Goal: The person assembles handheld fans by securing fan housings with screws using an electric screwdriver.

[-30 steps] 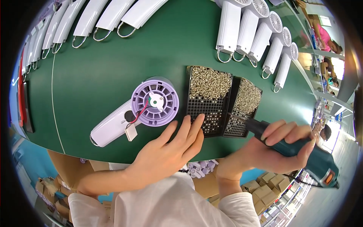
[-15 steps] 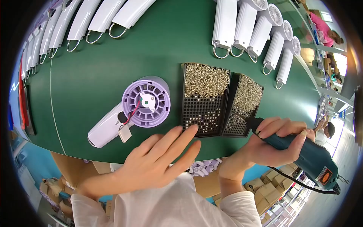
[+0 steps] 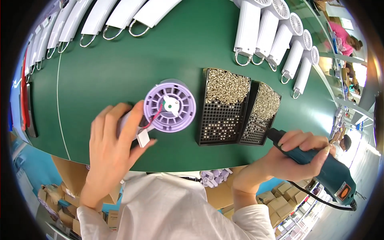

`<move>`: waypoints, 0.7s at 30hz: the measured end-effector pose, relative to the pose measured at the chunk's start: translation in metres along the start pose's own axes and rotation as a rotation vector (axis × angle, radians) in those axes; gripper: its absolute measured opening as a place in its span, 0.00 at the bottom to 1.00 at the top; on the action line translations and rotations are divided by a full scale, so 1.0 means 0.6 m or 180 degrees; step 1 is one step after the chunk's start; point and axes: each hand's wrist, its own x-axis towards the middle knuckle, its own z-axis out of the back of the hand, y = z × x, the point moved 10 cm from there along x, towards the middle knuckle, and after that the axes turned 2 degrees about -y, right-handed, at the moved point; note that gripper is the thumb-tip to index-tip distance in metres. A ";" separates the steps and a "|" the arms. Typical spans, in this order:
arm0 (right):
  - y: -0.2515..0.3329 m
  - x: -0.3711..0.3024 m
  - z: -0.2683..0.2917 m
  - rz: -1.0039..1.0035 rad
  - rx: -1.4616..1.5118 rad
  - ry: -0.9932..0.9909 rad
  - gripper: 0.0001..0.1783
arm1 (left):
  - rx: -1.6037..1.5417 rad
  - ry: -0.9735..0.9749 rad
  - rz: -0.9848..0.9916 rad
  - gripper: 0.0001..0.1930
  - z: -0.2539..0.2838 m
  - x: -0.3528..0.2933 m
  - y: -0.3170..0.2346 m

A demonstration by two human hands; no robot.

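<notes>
My left hand (image 3: 114,140) is closed round the handle of a purple handheld fan (image 3: 171,126) on the table. The fan's round head faces up with its cover off; a white motor mount sits in the middle and red and dark wires run toward the handle. A small white piece (image 3: 143,139) sticks out beside my thumb. My right hand (image 3: 304,154) grips a dark teal electric screwdriver (image 3: 334,172) with a black cord. Its bit points at the right-hand one of two black screw trays (image 3: 250,134), both with loose screws heaped at the far end and some screws seated in holes.
White handheld fans (image 3: 276,46) with metal loops lie in a row at the far right, and more white handles (image 3: 94,24) at the far left. Below the green table's (image 3: 120,72) near edge are cardboard boxes (image 3: 280,200) and a heap of purple parts (image 3: 216,177). Other people sit at the right.
My left hand has moved left from beside the screw trays onto the fan's handle. The right hand stays near the right tray with the screwdriver. The whole view has shifted slightly.
</notes>
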 end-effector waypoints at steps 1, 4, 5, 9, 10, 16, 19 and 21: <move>0.009 0.002 0.001 0.0040 0.0090 -0.0033 0.11 | 0.0000 -0.0151 -0.0065 0.36 0.000 -0.003 0.001; 0.039 0.002 -0.015 0.0205 0.0448 0.0038 0.14 | -0.0126 -0.0147 -0.0110 0.35 0.008 -0.006 0.002; 0.051 -0.001 -0.028 0.0247 0.0577 0.0152 0.15 | -0.0146 -0.0150 -0.0184 0.32 0.011 -0.007 -0.002; 0.089 -0.025 -0.103 0.0188 0.1262 0.0761 0.19 | -0.0005 -0.0325 -0.0501 0.31 0.014 -0.018 -0.022; 0.093 -0.035 -0.130 0.0170 0.1272 0.0962 0.17 | 0.0064 -0.0232 -0.0556 0.32 0.010 -0.021 -0.023; 0.089 -0.073 -0.212 0.0197 0.1079 0.1228 0.16 | -0.0097 -0.0275 -0.0591 0.32 0.017 -0.028 -0.023; 0.085 -0.082 -0.226 0.0225 0.0942 0.1327 0.16 | -0.0181 -0.0264 -0.0554 0.32 0.017 -0.027 -0.021; 0.084 -0.084 -0.235 0.0187 0.0771 0.1498 0.16 | -0.0205 -0.0304 -0.0532 0.32 0.017 -0.026 -0.019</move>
